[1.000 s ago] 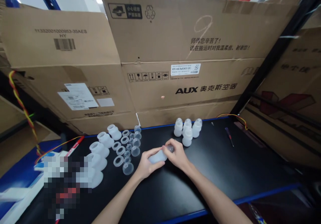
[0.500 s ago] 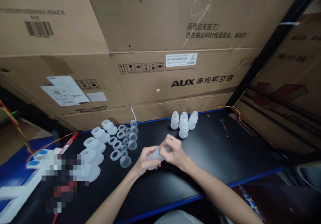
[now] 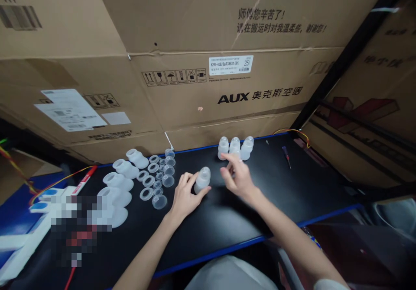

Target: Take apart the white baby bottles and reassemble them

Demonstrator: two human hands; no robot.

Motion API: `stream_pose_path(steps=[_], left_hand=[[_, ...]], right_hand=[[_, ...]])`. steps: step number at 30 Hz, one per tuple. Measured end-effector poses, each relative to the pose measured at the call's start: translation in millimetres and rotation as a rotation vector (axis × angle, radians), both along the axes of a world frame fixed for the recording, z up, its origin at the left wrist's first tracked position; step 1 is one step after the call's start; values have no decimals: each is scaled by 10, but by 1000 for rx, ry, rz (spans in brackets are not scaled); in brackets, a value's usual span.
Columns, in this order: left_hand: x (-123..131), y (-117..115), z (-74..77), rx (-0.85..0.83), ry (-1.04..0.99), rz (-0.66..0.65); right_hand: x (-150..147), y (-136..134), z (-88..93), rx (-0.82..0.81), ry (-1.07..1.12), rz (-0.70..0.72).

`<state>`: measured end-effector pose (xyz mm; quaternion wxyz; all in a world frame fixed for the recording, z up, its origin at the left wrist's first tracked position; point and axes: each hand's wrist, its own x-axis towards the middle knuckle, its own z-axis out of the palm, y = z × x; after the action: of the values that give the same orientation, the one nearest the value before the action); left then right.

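Note:
My left hand point(image 3: 188, 194) is wrapped round a small baby bottle point(image 3: 203, 179), frosted white with a clear dome cap, upright on the black table. My right hand point(image 3: 238, 175) hovers to the right of it, thumb and fingers apart. Just behind my right hand stand several similar capped baby bottles point(image 3: 247, 148), partly hidden by its fingers. To the left of my left hand lie loose clear parts: ring collars point(image 3: 147, 194), dome caps point(image 3: 159, 201) and small nipple-like pieces point(image 3: 158, 184). Uncapped bottles point(image 3: 125, 169) lie on their sides in a row farther left.
Large cardboard boxes point(image 3: 182, 91) wall off the table's back edge. A small screwdriver point(image 3: 286, 156) rests at the right. At the left are a white power strip point(image 3: 48, 207), yellow-red wires point(image 3: 61, 186) and a pixelated dark patch. A black metal post point(image 3: 351, 56) rises at right.
The bottle, tilted between both hands before, now stands upright in my left hand. My right hand has let go of it and moved right, its fingers spreading. The view has shifted slightly.

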<state>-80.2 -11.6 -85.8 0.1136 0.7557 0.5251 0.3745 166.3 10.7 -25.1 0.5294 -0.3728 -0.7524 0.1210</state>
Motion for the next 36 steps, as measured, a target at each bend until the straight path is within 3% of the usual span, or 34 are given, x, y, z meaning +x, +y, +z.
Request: stream_pose_path(steps=[3,6,8,10,14,20,24,30,36], left_hand=[[-89,52,-77,-70,-60,-16],[-114,134,-136,-91,-89,-4],[-74,211,-163,-91,-70,6],[17,309,-191,-110,-70,3],[321,575,-261,-203,-245,-64],[734,1003,-247,-407,-516,-258],[881,1178,-154,-411,-603,-377],[1128,1362,-124,-382,-608,-325],[1557,1547,-180,-390,-648,-408]], right_hand=[[459,213,-48,257,106,-271],[897,460,-187,203,152,-412],[1105,592,-332,28,157,-342],[1216,683,-497,-173,166,-186],[1172,768,-758,-439,199,64],[954,809,-796,-481,152,57],[932,865,-767,-511,146,129],[1021,961,-778,-498,157,173],[1312,1054,-825,-460,195,86]])
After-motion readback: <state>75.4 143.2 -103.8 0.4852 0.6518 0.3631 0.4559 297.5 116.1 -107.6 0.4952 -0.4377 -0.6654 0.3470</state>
